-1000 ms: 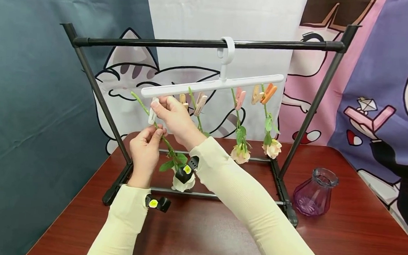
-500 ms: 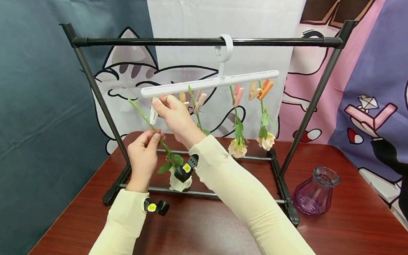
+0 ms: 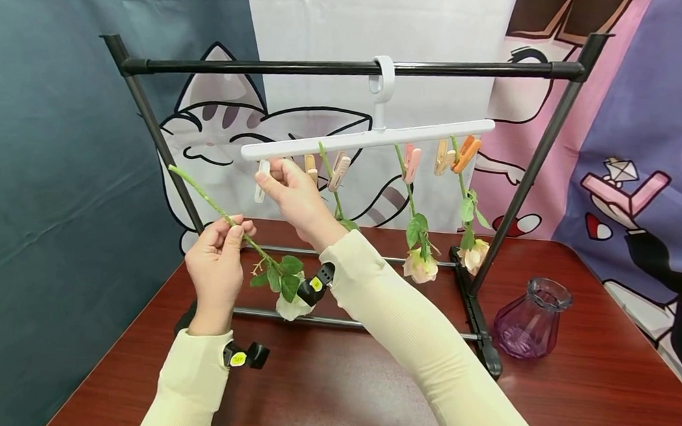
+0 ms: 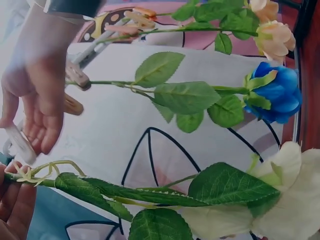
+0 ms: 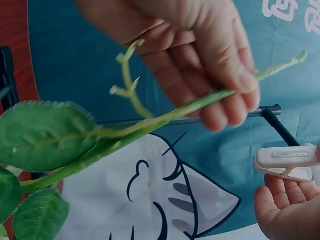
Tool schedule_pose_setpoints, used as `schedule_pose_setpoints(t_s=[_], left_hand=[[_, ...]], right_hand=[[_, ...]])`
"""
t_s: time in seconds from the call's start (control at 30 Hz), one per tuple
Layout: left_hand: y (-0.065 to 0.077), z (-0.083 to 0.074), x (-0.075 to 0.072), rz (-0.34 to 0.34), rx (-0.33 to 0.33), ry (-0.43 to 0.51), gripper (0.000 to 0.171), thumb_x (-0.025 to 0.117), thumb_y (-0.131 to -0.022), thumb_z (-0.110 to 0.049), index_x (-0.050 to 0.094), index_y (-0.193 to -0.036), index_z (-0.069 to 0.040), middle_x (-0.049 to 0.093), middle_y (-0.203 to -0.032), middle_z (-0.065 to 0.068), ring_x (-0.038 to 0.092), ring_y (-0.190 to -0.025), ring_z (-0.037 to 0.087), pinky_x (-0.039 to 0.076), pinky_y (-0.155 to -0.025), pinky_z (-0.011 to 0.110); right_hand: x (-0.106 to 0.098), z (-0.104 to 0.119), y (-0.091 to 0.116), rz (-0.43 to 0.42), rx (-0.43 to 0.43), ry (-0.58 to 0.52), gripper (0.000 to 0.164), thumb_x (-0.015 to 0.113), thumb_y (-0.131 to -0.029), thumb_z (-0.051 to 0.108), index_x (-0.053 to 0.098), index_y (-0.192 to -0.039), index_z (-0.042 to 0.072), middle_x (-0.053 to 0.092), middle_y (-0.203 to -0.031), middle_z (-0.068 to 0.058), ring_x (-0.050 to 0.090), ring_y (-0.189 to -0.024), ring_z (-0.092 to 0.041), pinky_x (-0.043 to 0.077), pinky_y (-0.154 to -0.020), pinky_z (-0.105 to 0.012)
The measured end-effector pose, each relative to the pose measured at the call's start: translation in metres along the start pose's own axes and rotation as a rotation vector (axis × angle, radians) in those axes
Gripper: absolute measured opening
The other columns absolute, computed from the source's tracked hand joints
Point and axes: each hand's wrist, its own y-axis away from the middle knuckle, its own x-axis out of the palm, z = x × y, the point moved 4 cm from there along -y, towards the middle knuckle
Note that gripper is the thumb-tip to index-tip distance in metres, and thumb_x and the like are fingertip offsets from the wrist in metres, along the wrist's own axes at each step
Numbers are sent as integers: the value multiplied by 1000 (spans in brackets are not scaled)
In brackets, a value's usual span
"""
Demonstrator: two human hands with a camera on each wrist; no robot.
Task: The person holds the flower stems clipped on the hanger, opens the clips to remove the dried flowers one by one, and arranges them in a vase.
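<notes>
My left hand (image 3: 217,270) pinches the green stem of a white artificial rose (image 3: 294,304), its bloom hanging low and its bare stem end pointing up and left. The stem is apart from the white clothespin (image 3: 262,183) at the left end of the white hanger (image 3: 327,145). My right hand (image 3: 297,197) pinches that clothespin between thumb and fingers. Beside it, a pale clothespin (image 3: 339,172) holds the stem of a blue rose (image 4: 275,95), whose bloom is hidden behind my right arm in the head view.
The hanger hooks over a black rack bar (image 3: 209,66). Farther right, a pink clothespin (image 3: 411,165) and an orange clothespin (image 3: 466,154) each hold a peach rose upside down. A purple glass vase (image 3: 527,325) stands on the table (image 3: 600,385) right of the rack.
My left hand has drawn the white rose's stem left and down, away from the white clothespin. My right hand stays on the clothespin. The hanger's right end has swung slightly right.
</notes>
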Motion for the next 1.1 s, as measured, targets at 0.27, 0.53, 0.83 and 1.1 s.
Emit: schedule_pose_setpoints(t_s=[0.27,0.53,0.83,1.1], left_hand=[[2,-11,5,20,60,9,14,59,-87,1,64,-99,8,70,-84,-1,68,-76,10,54,-73,21],[8,-24,10,62,131,-45,17,60,-85,6,62,-101,13,70,-85,-6,67,-78,8,54,-76,21],[18,-40,20,235,346,-340,21,64,-81,6,69,-102,1,71,-87,13,67,-82,7,50,-71,10],[29,-48,34,390,657,-560,15,57,-90,-3,68,-101,-3,70,-89,9,66,-75,23,53,-66,36]], right_hand=[[-4,-7,7,-3,35,26,36,51,-96,17,49,-129,5,58,-120,-13,55,-107,-17,44,-87,-22],[-16,-23,41,-19,41,71,44,50,-97,23,43,-136,7,53,-130,-12,50,-119,-21,42,-99,-32],[-53,-28,87,21,-70,-118,37,41,-100,16,43,-132,-3,53,-125,-24,50,-118,-35,41,-101,-39],[-91,-5,114,-17,-146,-183,47,40,-100,26,41,-130,-11,55,-118,-26,57,-110,-27,43,-99,-39]])
